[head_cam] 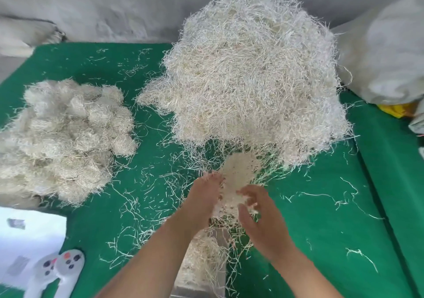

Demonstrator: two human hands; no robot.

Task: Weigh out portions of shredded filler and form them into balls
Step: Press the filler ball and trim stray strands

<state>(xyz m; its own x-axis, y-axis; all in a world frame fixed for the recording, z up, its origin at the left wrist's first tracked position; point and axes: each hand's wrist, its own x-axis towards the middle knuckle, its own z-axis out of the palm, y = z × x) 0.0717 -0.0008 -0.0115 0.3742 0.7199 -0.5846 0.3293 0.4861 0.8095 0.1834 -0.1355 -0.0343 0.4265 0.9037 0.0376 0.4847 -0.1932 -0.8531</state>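
1. While both hands work at the middle of the desk (321, 206), the portion of filler (236, 183) sits directly between them, its long axis running from about 6 o'clock up toward 12 o'clock, with its far end reaching toward the foot of the big loose heap (252, 80).
2. The left hand (204, 197) lies at the portion's 9 o'clock side, fingers stretched fairly straight along the strands and pressing in against them; I read it as flat and supporting, not clenched.
3. The right hand (254, 210) is at the portion's 4 o'clock side, fingers and thumb curled in and pinching into the clump, so it is gripping the filler.
4. Both hands are equally near the portion, each touching it; the next move, as I judge it, is to fold the long far end back toward the palms so the wad rounds off.
5. Beneath the wrists, at 6 o'clock, lies a pale tray-like surface (202, 274) with more strands on it, likely the scale, though blur keeps me from being sure.
6. Finished balls (68, 137) are piled at 9 o'clock, well apart from the hands; the heap rises at 12 to 1 o'clock.
7. Stray strands litter the green covering around the hands.
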